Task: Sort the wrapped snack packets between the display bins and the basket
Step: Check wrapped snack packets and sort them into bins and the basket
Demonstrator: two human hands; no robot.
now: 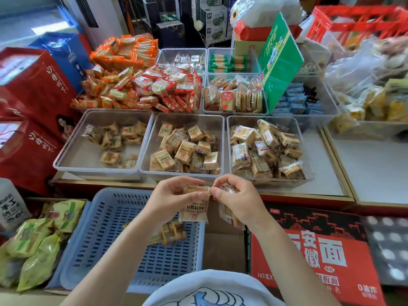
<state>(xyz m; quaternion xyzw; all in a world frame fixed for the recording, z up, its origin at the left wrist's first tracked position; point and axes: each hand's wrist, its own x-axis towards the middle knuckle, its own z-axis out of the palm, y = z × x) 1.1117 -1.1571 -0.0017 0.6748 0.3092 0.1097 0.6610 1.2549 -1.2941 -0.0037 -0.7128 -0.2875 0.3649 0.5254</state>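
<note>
Left hand pinching a tan snack packet, right hand gripping perhaps another packet, above the blue basket.

Snack shop, clear display bins w/ wrapped packets, stacked noodle cartons, red gift boxes

Snack packets, clear bins and a blue basket

A tan wrapped packet hangs upright over the slotted blue basket, pinched at its top; a second clear-wrapped packet hangs just beside it. A few packets lie in the basket. Three clear bins hold more: the left bin sparsely, the middle bin fuller, the right bin heaped.
</note>
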